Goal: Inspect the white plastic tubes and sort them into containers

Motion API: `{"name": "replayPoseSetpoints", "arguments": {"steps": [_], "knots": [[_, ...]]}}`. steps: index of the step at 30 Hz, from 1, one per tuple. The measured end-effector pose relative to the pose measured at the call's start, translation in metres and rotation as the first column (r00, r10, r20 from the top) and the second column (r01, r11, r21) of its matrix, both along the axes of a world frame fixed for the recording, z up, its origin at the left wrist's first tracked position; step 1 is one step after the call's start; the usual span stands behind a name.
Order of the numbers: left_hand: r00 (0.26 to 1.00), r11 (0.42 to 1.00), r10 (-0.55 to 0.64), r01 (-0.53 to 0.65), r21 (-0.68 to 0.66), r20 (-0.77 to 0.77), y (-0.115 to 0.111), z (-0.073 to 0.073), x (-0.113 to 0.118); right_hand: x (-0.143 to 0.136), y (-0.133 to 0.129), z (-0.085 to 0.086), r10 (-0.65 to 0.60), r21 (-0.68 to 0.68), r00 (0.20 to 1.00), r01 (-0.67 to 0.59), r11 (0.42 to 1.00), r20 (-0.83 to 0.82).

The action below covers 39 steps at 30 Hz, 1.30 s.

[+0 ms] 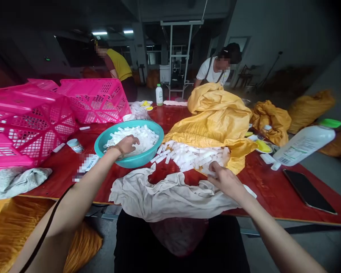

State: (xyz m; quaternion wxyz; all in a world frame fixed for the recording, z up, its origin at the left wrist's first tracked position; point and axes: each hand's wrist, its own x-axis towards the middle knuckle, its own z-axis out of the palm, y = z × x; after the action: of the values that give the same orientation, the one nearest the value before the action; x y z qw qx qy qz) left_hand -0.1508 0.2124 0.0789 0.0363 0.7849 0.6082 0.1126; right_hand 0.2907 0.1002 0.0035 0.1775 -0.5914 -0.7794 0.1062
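My left hand (127, 145) is over the teal basin (133, 162), its fingers apart and touching or just above the white pieces (143, 138) that fill it. To the right, a pile of small white pieces (187, 153) spills from the mouth of a yellow woven sack (213, 121). At the right edge of that pile is my right hand (223, 177), its fingers curled together; what they hold, if anything, is too small to name. A crumpled grey-white cloth (165, 195) lies along the table edge between my arms.
Pink plastic crates (96, 100) stand at the left, beside a small jar (75, 145) and a grey cloth (19, 180). On the right are a large white bottle (304, 146) and a black phone (308, 191). Two people work beyond the red table (269, 185).
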Motion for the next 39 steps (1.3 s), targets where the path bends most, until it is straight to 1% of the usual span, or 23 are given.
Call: {"name": "replayPoseSetpoints", "arguments": {"steps": [1,2,3,5,6,7,8,9,11,13,15,18,19,21,23,25,27,29,31,33,35,37,39], "knots": [[1.000,1.000,-0.013,0.013,-0.024,-0.005,0.010,-0.005,0.001,0.002,-0.004,-0.001,-0.028,-0.015,0.985,0.026,1.000,-0.170],[1.000,0.999,-0.022,0.022,-0.042,-0.013,0.018,-0.010,0.003,0.003,-0.010,-0.004,-0.048,-0.059,0.932,0.029,0.998,-0.359],[0.999,0.998,-0.026,0.025,-0.054,-0.019,0.023,-0.014,0.003,0.004,-0.016,-0.008,-0.074,-0.128,0.833,0.004,0.992,-0.549],[0.999,0.998,-0.025,0.023,-0.053,-0.023,0.026,-0.016,0.001,0.005,-0.032,-0.015,-0.191,-0.292,0.532,-0.110,0.950,-0.825],[1.000,0.999,-0.023,0.022,-0.041,-0.021,0.024,-0.014,-0.002,0.004,-0.041,-0.018,-0.262,-0.352,0.380,-0.189,0.917,-0.887],[1.000,1.000,-0.022,0.022,-0.021,-0.019,0.020,-0.010,-0.006,0.002,-0.050,-0.020,-0.322,-0.388,0.260,-0.266,0.882,-0.910],[1.000,1.000,-0.021,0.021,0.004,-0.021,0.013,-0.005,-0.009,-0.001,-0.058,-0.021,-0.367,-0.408,0.181,-0.328,0.852,-0.912],[1.000,0.999,-0.022,0.022,0.046,-0.013,0.003,0.001,-0.011,-0.005,-0.065,-0.020,-0.393,-0.416,0.140,-0.374,0.829,-0.909],[0.997,0.984,-0.021,0.008,0.176,0.068,-0.027,0.010,-0.006,-0.017,-0.075,-0.019,-0.391,-0.419,0.154,-0.421,0.805,-0.907],[0.964,0.955,-0.034,-0.047,0.294,0.265,-0.067,0.012,0.012,-0.034,-0.080,-0.016,-0.321,-0.401,0.250,-0.425,0.811,-0.914],[0.866,0.966,-0.038,-0.095,0.239,0.498,-0.113,0.006,0.042,-0.052,-0.082,-0.015,-0.205,-0.355,0.351,-0.445,0.822,-0.914],[0.672,0.996,-0.020,-0.052,0.074,0.741,-0.175,-0.012,0.093,-0.075,-0.086,-0.016,-0.048,-0.270,0.417,-0.494,0.826,-0.908],[0.633,0.998,-0.009,-0.042,0.046,0.774,-0.191,-0.018,0.108,-0.080,-0.088,-0.017,-0.011,-0.251,0.432,-0.504,0.827,-0.902],[0.642,0.999,-0.021,-0.021,0.045,0.767,-0.214,-0.031,0.133,-0.085,-0.095,-0.018,0.037,-0.228,0.459,-0.508,0.831,-0.888],[0.714,0.994,-0.104,0.053,0.094,0.692,-0.226,-0.043,0.150,-0.086,-0.102,-0.019,0.063,-0.212,0.472,-0.505,0.837,-0.879],[0.760,0.981,-0.196,0.152,0.124,0.620,-0.230,-0.053,0.160,-0.084,-0.109,-0.020,0.098,-0.186,0.500,-0.487,0.854,-0.860],[0.769,0.972,-0.229,0.215,0.095,0.597,-0.232,-0.062,0.167,-0.082,-0.114,-0.022,0.175,-0.120,0.593,-0.424,0.898,-0.786],[0.759,0.970,-0.214,0.240,0.041,0.615,-0.233,-0.070,0.172,-0.083,-0.118,-0.024,0.260,-0.014,0.713,-0.354,0.935,-0.652],[0.734,0.963,-0.202,0.269,-0.005,0.648,-0.234,-0.077,0.174,-0.085,-0.120,-0.025,0.304,0.047,0.774,-0.336,0.941,-0.556],[0.702,0.952,-0.183,0.301,-0.054,0.688,-0.235,-0.081,0.172,-0.086,-0.119,-0.025,0.316,0.019,0.749,-0.376,0.926,-0.582],[0.671,0.955,-0.134,0.283,-0.085,0.729,-0.233,-0.082,0.165,-0.085,-0.118,-0.024,0.295,-0.040,0.689,-0.425,0.904,-0.662],[0.655,0.971,-0.111,0.232,-0.060,0.747,-0.229,-0.080,0.155,-0.082,-0.115,-0.021,0.275,-0.083,0.634,-0.474,0.876,-0.723],[0.662,0.977,-0.133,0.215,-0.017,0.738,-0.225,-0.077,0.147,-0.081,-0.113,-0.019,0.275,-0.106,0.600,-0.522,0.846,-0.751]]}}
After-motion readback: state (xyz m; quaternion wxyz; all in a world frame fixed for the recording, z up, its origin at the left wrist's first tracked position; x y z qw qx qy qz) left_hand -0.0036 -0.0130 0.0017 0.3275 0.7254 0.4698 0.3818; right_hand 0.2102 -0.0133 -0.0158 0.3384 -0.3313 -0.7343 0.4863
